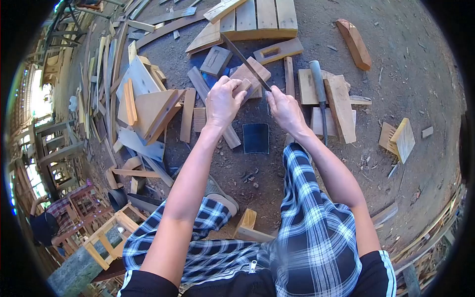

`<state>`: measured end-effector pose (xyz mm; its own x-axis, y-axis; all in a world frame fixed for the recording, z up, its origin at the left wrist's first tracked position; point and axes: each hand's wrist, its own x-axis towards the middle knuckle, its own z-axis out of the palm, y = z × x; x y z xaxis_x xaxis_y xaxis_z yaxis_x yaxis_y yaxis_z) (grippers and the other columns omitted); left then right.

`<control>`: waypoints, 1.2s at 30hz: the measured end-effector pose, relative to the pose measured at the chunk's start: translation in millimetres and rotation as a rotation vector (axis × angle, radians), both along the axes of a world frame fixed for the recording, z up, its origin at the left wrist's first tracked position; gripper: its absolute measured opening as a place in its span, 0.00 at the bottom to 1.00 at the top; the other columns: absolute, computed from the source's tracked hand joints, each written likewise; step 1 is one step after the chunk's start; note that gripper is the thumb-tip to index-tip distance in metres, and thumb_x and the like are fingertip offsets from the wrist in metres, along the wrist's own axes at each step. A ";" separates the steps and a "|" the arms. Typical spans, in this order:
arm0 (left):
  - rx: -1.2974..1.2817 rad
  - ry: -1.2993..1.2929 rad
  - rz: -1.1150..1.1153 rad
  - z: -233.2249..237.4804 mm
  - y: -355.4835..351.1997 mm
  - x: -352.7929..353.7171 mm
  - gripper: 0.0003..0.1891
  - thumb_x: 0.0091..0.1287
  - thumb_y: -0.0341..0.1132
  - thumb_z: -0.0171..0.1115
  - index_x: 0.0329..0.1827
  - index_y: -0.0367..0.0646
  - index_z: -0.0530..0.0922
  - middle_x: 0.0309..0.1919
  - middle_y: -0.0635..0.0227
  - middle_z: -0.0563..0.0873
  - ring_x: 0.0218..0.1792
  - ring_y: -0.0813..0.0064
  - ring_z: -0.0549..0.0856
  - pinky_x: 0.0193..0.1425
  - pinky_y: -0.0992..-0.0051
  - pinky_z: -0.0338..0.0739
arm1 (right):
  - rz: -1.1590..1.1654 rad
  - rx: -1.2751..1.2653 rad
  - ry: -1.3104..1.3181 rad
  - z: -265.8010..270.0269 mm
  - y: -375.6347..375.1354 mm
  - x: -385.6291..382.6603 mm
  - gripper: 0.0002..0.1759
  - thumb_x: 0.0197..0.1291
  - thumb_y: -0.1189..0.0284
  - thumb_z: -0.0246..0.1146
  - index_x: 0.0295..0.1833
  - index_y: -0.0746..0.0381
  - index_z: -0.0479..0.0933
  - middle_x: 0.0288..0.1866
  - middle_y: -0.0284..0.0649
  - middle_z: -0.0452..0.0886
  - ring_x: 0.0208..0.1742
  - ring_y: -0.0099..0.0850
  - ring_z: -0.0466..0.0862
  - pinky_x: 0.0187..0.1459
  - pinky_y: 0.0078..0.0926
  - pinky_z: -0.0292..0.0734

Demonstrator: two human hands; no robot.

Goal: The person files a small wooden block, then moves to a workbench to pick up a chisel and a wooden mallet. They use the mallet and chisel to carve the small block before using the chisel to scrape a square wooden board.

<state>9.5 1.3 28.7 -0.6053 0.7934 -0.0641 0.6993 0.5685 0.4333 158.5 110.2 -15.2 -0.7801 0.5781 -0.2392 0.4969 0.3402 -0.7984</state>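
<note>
My left hand [222, 103] is closed in a pinch on a small wooden piece [243, 88], just above a pale wooden block [257, 69]. To its right, my right hand [287, 113] wraps round the near end of a long narrow dark blade [243, 57]. The blade slants up and left past the block towards a slatted wooden box [262, 34]; its handle is hidden in my fist. A grey rectangular block [216, 60] sits beyond my left hand, and a dark square cloth patch [256, 138] lies on the ground below my hands.
On the right lie a chisel-like tool with a grey handle [318, 81], a thick plank [339, 109] and a notched wooden piece [403, 140]. Boards and offcuts [148, 114] pile up at left. A slotted wooden block [278, 51] rests near the box. Another person [44, 225] is at far left.
</note>
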 end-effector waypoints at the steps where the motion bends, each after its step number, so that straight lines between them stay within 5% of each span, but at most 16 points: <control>1: 0.024 -0.032 0.009 0.3 0.3 0.8 0.12 0.58 0.35 0.72 0.45 0.44 0.85 0.41 0.64 0.84 0.45 0.60 0.86 0.50 0.64 0.81 | -0.003 -0.001 -0.002 4.5 -2.1 0.0 0.14 0.74 0.62 0.49 0.45 0.62 0.69 0.31 0.61 0.82 0.38 0.63 0.82 0.39 0.59 0.77; 20: 0.042 0.081 -0.040 6.0 0.2 1.5 0.14 0.56 0.36 0.73 0.46 0.46 0.87 0.38 0.68 0.87 0.38 0.62 0.88 0.44 0.68 0.82 | 0.106 0.131 -0.024 16.0 -9.6 -12.9 0.12 0.73 0.66 0.48 0.45 0.65 0.69 0.32 0.57 0.84 0.36 0.58 0.85 0.38 0.54 0.80; 25: 0.058 0.089 -0.056 8.3 3.6 4.6 0.14 0.56 0.35 0.73 0.46 0.46 0.87 0.37 0.68 0.87 0.38 0.62 0.88 0.43 0.68 0.82 | 0.159 0.301 -0.181 6.8 -10.6 -17.2 0.06 0.65 0.75 0.49 0.44 0.65 0.69 0.32 0.58 0.84 0.37 0.56 0.87 0.38 0.51 0.83; 36: 0.051 0.067 -0.054 3.0 1.7 3.3 0.13 0.56 0.33 0.72 0.45 0.44 0.87 0.35 0.66 0.87 0.36 0.63 0.88 0.42 0.68 0.81 | 0.062 0.068 -0.059 11.2 -7.2 -11.0 0.15 0.74 0.64 0.47 0.44 0.66 0.70 0.33 0.60 0.83 0.39 0.59 0.85 0.42 0.57 0.79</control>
